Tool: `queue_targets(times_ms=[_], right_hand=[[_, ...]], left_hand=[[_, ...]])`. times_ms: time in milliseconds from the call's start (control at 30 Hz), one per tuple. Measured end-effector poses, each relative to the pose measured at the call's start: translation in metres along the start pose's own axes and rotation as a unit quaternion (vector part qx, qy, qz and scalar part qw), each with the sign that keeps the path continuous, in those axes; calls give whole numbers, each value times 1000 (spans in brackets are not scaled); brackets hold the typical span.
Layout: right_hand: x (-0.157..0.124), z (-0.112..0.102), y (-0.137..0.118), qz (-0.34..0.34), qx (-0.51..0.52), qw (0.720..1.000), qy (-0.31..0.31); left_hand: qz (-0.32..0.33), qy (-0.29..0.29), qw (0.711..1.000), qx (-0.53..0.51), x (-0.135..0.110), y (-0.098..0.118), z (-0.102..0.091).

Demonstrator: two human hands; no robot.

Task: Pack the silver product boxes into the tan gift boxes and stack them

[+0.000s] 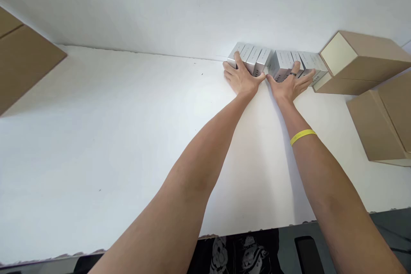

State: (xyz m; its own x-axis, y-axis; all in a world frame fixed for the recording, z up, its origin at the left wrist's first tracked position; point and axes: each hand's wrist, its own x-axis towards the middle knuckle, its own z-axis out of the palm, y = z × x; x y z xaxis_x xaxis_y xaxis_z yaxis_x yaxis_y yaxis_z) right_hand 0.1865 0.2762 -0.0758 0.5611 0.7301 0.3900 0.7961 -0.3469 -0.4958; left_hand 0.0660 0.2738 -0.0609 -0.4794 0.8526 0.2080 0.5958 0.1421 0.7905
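Observation:
Several small white boxes (248,54) stand side by side in a row at the back of the white surface, with faint print on their edges. My left hand (241,79) spans this group, its thumb at the right end and its other fingers round the left end. Just to the right, across a narrow gap, stands a second group of white boxes (283,61). Against its front lies my right hand (285,87), fingers spread, thumb at the group's left end. A dark ring is on one finger and a yellow wristband (302,135) circles the right forearm.
A brown carton (366,66) with a pale end adjoins the row's right end. Another brown carton (382,124) lies nearer on the right, and one brown carton (27,58) stands far left. Behind the row rises a white wall (167,8). The white surface (112,137) has a ragged front edge.

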Motion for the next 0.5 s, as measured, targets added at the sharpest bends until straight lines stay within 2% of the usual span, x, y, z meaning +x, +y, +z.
queue_targets(times_ms=[133, 367, 500], right_hand=[[4, 4, -1, 11, 18, 1000, -21], [11, 10, 7, -8, 82, 996, 47], [12, 9, 9, -10, 93, 994, 57]], left_hand=[[-2, -17, 999, 28, -3, 4, -9], [1, -9, 1000, 20, -2, 2, -4], [2, -10, 1000, 11, -1, 1, -2]])
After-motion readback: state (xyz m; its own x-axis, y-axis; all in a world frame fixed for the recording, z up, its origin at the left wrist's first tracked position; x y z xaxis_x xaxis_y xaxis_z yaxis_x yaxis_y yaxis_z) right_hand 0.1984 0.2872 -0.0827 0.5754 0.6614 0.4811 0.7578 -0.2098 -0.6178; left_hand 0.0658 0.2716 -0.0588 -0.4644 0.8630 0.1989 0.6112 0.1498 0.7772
